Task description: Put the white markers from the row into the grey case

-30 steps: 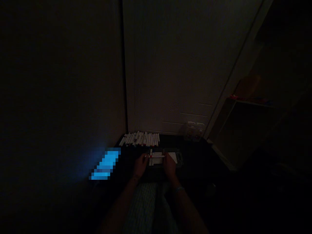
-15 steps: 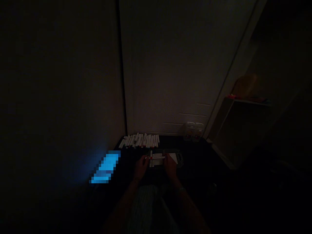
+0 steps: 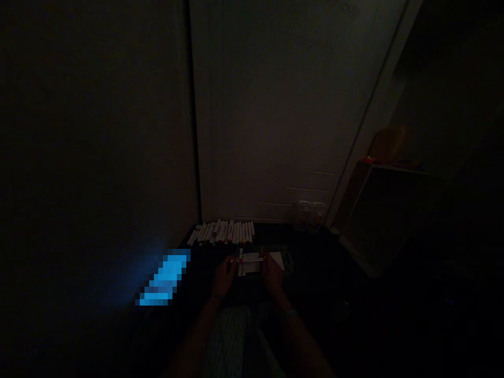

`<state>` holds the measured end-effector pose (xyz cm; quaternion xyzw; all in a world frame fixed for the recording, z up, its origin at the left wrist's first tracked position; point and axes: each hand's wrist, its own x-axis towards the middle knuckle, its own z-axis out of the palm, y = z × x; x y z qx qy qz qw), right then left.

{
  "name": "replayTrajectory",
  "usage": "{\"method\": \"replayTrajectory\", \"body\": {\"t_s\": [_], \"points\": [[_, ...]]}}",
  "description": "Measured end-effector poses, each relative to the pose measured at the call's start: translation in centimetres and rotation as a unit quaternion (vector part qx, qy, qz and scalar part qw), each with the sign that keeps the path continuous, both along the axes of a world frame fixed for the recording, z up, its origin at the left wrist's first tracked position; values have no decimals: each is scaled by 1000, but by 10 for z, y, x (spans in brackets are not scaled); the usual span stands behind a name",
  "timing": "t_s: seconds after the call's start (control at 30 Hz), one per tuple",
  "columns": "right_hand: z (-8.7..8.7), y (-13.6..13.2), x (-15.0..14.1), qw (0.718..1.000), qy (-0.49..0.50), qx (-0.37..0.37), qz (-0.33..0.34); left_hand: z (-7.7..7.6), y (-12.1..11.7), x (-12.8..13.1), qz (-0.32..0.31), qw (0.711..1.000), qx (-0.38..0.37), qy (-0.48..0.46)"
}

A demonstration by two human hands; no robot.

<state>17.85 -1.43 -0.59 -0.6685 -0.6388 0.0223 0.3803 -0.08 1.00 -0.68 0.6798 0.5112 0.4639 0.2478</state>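
1. Dim pale panelling (image 3: 260,105) stands behind a dark table (image 3: 315,257).
2. Left hand (image 3: 224,275) and right hand (image 3: 272,271) appear to pinch a white marker (image 3: 253,259) level between them, over a clear case (image 3: 290,261).
3. Handling this marker seems the step in hand; the next move calls for careful fingertip control.
4. Print on the marker row (image 3: 224,231) and clear containers (image 3: 310,216) is unreadable.

Forearms (image 3: 203,323), two, bare, reaching forward and converging; left hand (image 3: 222,277) and right hand (image 3: 272,274) near each other, fingers (image 3: 230,261) curled inward
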Motion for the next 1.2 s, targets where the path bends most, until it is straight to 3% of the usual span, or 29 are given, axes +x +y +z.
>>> {"method": "replayTrajectory", "body": {"t_s": [1.2], "points": [[7, -5, -1, 1000, 16, -1, 8, 3, 1, -1, -2, 1000, -13, -14]]}}
